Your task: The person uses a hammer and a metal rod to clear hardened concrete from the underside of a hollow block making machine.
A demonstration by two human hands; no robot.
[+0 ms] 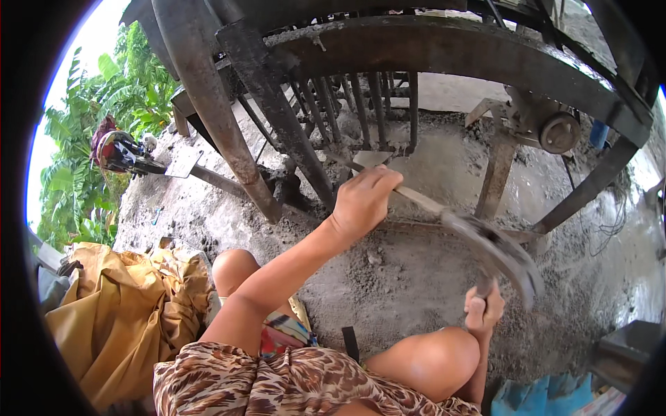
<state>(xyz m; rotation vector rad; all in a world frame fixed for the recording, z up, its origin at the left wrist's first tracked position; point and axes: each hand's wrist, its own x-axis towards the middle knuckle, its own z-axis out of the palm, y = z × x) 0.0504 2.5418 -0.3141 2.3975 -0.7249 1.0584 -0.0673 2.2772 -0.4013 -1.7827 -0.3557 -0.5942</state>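
Note:
My left hand (364, 197) is closed around a slim rod (418, 201). The rod's darker end points up and left to the lower bars of a dark metal machine (444, 45), and its pale end sticks out to the right. In my right hand (485, 306) is the short visible handle of a hammer (492, 246). The hammer's head has a long curved claw smeared by motion. Its face overlaps the rod's pale end; whether they touch I cannot tell. Upright metal bars (359, 111) hang under the machine's cross beam.
Crumbly grey grit covers the concrete floor (409, 291). Slanted metal legs (215, 111) stand at the left, with a pulley wheel (559, 133) at the right. A mustard cloth (132, 298) lies beside my knee, and blue sheeting (544, 396) at lower right. A motorcycle (128, 152) stands behind.

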